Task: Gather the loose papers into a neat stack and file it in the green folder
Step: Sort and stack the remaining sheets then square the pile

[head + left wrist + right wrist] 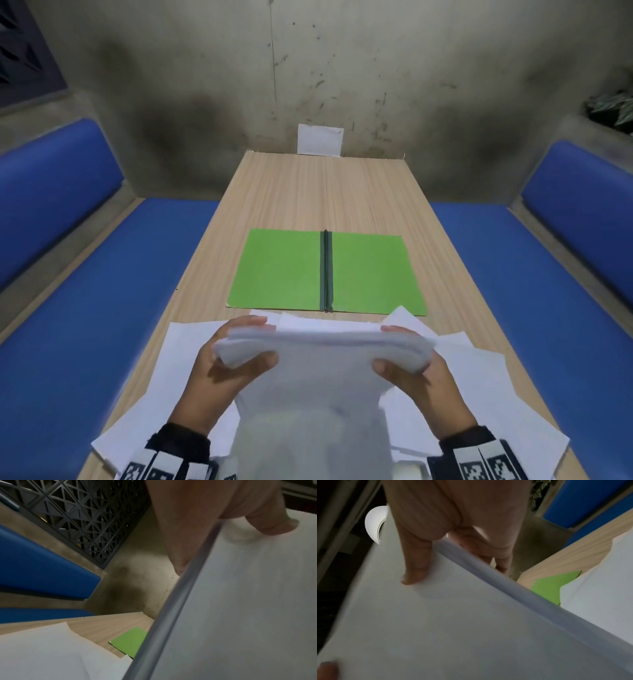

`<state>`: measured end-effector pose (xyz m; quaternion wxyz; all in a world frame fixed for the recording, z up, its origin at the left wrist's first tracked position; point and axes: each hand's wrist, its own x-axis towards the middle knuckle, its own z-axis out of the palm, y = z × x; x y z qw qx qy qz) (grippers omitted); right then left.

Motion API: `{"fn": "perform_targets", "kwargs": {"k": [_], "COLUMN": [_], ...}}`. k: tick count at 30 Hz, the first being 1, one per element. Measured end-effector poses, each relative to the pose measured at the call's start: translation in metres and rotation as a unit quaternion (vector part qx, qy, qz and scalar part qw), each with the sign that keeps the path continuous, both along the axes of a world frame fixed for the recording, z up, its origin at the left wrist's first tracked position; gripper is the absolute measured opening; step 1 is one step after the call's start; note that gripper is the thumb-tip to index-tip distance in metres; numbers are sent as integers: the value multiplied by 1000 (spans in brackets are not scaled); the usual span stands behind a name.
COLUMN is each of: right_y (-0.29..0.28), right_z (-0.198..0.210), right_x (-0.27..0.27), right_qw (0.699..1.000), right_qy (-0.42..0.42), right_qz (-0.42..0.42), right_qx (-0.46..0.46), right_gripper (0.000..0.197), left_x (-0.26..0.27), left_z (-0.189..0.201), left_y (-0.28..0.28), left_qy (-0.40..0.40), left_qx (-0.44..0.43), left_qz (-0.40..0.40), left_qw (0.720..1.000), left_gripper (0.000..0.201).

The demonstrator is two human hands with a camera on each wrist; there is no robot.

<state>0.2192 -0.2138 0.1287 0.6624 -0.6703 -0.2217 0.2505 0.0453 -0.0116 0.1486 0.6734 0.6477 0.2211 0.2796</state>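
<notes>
A stack of white papers (315, 377) stands tilted on edge above the near end of the table, blurred with motion. My left hand (236, 356) grips its upper left corner, thumb (274, 524) on the near face, fingers behind. My right hand (407, 356) grips the upper right corner the same way, thumb (416, 568) on the near sheet. The green folder (281, 270) lies open and flat just beyond the stack, dark spine (327, 270) down its middle; a corner of the folder (128, 641) (553, 585) shows in both wrist views. Several loose papers (168, 370) lie scattered under and around my hands.
The wooden table (325, 192) runs away from me to a stained wall, where a small white card (320, 139) leans. Blue benches (89, 308) flank the table on both sides. More loose sheets (489, 383) spread toward the right edge.
</notes>
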Motion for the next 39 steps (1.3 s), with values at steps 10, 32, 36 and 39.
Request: {"fn": "perform_targets", "kwargs": {"k": [10,32,36,39], "right_y": [32,21,-9,-45], "right_z": [28,-90,-113,-130], "right_x": [-4,-2,16,33], "right_qw": [991,989,974,944], "right_qy": [4,29,36,103], "right_qz": [-40,-18,-86,-121], "right_qx": [128,-144,-206,-290], "right_gripper": [62,6,13,19], "left_x": [15,6,3,-9], "left_z": [5,-84,-62,-60], "left_y": [-5,2,16,38], "left_qy": [-65,165,145,145], "left_qx": [34,-78,-122,-125], "left_qz": [105,92,136,185], "left_qw": [992,979,972,964], "left_gripper": [56,21,12,36]}}
